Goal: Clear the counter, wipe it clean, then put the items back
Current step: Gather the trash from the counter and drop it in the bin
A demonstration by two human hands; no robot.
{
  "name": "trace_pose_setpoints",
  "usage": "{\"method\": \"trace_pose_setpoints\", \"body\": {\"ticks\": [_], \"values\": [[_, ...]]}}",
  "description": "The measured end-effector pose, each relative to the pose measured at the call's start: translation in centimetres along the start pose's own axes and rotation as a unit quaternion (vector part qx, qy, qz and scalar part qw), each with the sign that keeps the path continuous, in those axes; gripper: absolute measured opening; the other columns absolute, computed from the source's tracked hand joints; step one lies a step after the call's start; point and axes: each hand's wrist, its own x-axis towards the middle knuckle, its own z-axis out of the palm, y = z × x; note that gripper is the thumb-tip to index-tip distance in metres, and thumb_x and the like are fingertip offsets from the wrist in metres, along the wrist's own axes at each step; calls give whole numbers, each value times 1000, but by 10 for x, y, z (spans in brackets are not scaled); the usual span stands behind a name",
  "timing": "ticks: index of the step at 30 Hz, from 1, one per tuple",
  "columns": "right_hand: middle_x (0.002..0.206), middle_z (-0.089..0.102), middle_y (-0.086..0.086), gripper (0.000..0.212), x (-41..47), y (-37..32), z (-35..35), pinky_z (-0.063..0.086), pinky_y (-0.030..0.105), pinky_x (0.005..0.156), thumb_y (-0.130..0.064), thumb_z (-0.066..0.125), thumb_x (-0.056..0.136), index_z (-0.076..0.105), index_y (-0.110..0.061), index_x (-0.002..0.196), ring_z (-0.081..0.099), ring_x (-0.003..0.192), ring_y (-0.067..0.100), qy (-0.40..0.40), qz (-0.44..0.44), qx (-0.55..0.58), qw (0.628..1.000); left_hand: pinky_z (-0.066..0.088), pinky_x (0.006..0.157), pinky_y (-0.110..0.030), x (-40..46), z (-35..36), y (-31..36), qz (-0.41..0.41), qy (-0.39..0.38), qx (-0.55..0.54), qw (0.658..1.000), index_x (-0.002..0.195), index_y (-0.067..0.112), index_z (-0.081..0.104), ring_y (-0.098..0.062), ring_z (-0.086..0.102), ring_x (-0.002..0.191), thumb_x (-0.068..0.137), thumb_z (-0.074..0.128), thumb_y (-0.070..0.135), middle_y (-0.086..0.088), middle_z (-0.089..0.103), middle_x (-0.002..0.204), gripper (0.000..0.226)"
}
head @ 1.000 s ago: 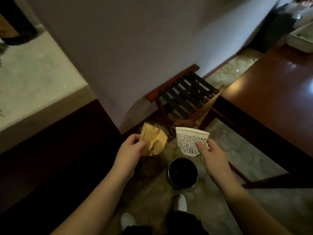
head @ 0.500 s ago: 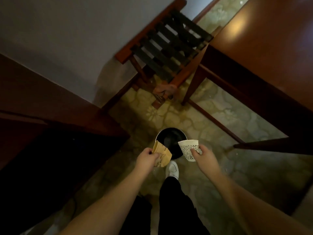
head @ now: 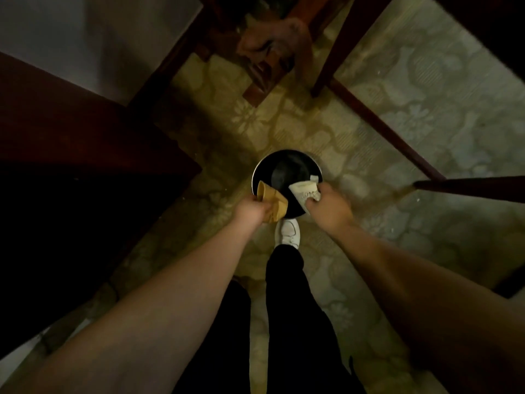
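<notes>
Both arms reach straight down over the floor point(head: 383, 137), and there's the round black bin point(head: 284, 169) standing on the patterned covering, just ahead of a white shoe point(head: 288, 233). The left hand point(head: 251, 209) is closed on a crumpled tan paper cup point(head: 271, 199), thumb and fingers pinching its lower part; the cup sticks out up and to the right of the hand, its open end hanging over the bin's near-left rim. The right hand point(head: 329, 204) is clamped on a white printed paper cup point(head: 304, 190), which juts up and to the left of the knuckles, over the bin's near-right rim, squashed in the grip. The two cups sit close together but apart, with the dark mouth of the bin showing between them. Black trouser legs run down the middle below the arms. Dark wooden furniture legs point(head: 377, 120) cross the floor at upper right, and a dark wood panel fills the left side.
</notes>
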Motion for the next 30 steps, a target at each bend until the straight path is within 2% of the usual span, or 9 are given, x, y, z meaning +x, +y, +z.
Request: {"method": "trace_pose_setpoints", "body": {"ticks": [2,5,7,12,17,20,22,27,30], "values": [[121,54,14,38,7,-3,4,36,39,90,-25,51,91,47,-10,126,50,112,35,2,-11,-8,1000,50,80,-35,9,4,2,-1,-11,1,1000,119,9,59,-32,63,97,89,67,24,-16,64,110,36],[134,44,13,47,11,-6,4,42,43,97,-25,54,91,42,-10,134,48,119,34,-29,-21,-14,999,45,68,-33,11,5,6,-4,-23,0,1000,91,12,55,-23,53,68,88,68,20,-14,59,90,15],[141,38,12,54,10,-8,0,44,41,97,-26,55,92,36,-12,140,47,122,32,-54,-22,-18,998,40,61,-31,9,3,7,-3,-28,6,1000,93,11,55,-18,45,60,89,67,19,-9,53,79,15],[139,44,10,47,-2,-15,-16,42,34,94,-28,52,94,44,-14,137,50,121,29,-73,-7,-27,997,43,71,-32,-11,-13,9,14,-21,31,999,110,9,55,-24,53,80,89,66,20,-8,56,86,26],[119,61,6,33,-35,-35,-48,44,29,81,-30,49,94,55,-17,124,58,106,25,-91,-16,-49,994,45,75,-32,-58,-45,14,60,-14,80,995,125,11,55,-25,59,95,91,62,21,-5,58,102,36],[103,64,3,27,-62,-56,-74,41,26,70,-27,47,95,59,-18,116,59,91,21,-87,-48,-71,993,53,81,-36,-95,-70,21,97,10,111,989,116,16,59,-20,60,93,92,61,28,1,62,106,26],[103,65,3,25,-80,-74,-92,43,27,71,-27,45,95,61,-19,112,59,89,19,-80,-76,-91,990,55,85,-38,-122,-90,27,113,26,109,987,112,19,60,-20,62,94,92,61,30,0,63,104,23],[93,63,1,20,-131,-127,-130,44,28,68,-28,44,96,60,-20,105,58,83,17,-50,-148,-136,978,53,77,-33,-189,-142,34,173,81,108,976,107,22,61,-15,61,88,93,60,33,2,63,101,18],[101,63,4,20,-162,-162,-148,43,28,68,-28,46,94,60,-17,102,58,87,20,-22,-193,-171,966,47,66,-26,-229,-172,36,206,113,98,967,108,20,61,-13,59,84,94,60,33,3,61,103,19]]}}
